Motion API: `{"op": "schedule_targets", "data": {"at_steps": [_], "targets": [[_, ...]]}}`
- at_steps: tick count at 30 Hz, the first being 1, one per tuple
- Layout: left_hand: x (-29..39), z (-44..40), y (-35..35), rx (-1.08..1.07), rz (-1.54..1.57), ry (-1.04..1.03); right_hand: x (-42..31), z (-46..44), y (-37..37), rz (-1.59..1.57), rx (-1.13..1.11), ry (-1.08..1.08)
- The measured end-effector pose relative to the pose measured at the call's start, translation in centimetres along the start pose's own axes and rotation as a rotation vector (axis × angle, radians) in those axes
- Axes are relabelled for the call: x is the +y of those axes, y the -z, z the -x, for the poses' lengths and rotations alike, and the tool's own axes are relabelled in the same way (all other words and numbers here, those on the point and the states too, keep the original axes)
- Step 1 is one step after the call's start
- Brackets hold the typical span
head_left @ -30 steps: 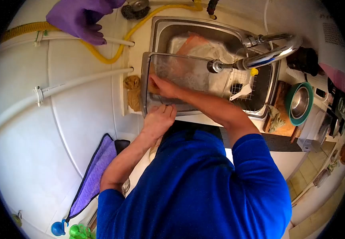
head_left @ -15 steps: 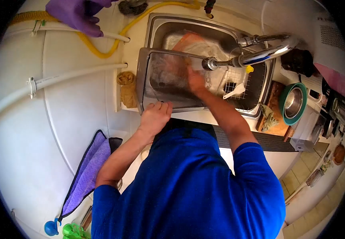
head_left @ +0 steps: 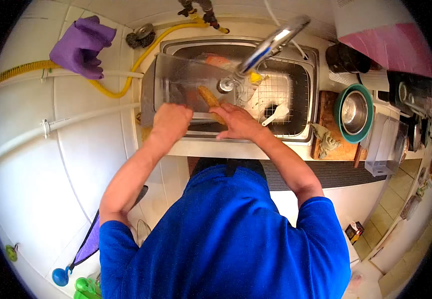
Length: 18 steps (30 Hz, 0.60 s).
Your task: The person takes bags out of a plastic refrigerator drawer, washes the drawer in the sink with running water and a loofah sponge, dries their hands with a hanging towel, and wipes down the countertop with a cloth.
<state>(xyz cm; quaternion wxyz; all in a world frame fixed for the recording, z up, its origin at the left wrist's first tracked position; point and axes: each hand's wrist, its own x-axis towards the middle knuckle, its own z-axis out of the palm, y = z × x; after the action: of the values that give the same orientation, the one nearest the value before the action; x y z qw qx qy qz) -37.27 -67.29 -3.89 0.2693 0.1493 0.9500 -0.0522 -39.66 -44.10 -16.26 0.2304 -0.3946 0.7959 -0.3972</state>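
A clear plastic bin (head_left: pixel 176 74) lies tilted over the left part of the steel sink (head_left: pixel 303 74), below the faucet (head_left: pixel 265 50). My left hand (head_left: pixel 172 122) is closed on the bin's near edge. In my right hand (head_left: pixel 238 122) is a yellow-brown sponge (head_left: pixel 208 97), held between thumb and fingers against the bin's near side. The faucet head hangs just right of the sponge. A white scoop (head_left: pixel 275 114) rests on the wire rack (head_left: pixel 275 89) in the sink.
Purple gloves (head_left: pixel 81 47) hang at the upper left beside a yellow hose (head_left: pixel 168 37). Right of the sink, a green basin (head_left: pixel 345 127) holding a steel bowl (head_left: pixel 354 112) stands by a cloth (head_left: pixel 325 139) on a wooden board (head_left: pixel 325 104). A clear container (head_left: pixel 385 144) is farther right.
My right hand has come back from inside the bin toward its near edge with the sponge. The bin has shifted and changed tilt, my left hand still on it. The view has turned.
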Motion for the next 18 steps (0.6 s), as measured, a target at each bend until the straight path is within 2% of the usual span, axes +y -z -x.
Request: {"op": "schedule_targets", "data": {"at_steps": [1,6,8,9,11,12,14,16,18], "targets": [[0.2,-0.5,1.0,-0.054,-0.044,-0.013,0.2,0.5,-0.6,0.073,0.020,0.008],[2.0,-2.7,5.0,-0.082,-0.150,-0.018,-0.2,0.0,-2.6,0.016,0.196,-0.074],[2.4,-3.7,5.4,-0.065,-0.264,-0.062,-1.3,-0.4,-2.6,-0.104,0.174,-0.251],[3.0,-4.3,6.4,-0.064,-0.277,-0.068,-1.4,-0.5,-2.9,-0.108,0.188,-0.251],[4.4,-5.0,8.8,-0.261,-0.392,-0.030,-1.5,-0.6,-3.9,-0.220,0.449,-0.132],[4.9,-5.5,9.5,-0.264,-0.401,-0.032,-1.6,-0.4,-3.9,-0.264,0.358,-0.235],[5.6,-6.5,10.5,-0.328,-0.439,-0.038,-1.8,-0.3,-4.2,-0.290,0.390,-0.254],[6.0,-7.2,9.6,-0.275,-0.429,-0.063,-1.4,-0.3,-5.5,-0.315,0.420,-0.271],[6.5,-7.8,8.7,-0.222,-0.416,-0.091,-0.7,-0.2,-7.0,-0.431,0.589,-0.197]]}}
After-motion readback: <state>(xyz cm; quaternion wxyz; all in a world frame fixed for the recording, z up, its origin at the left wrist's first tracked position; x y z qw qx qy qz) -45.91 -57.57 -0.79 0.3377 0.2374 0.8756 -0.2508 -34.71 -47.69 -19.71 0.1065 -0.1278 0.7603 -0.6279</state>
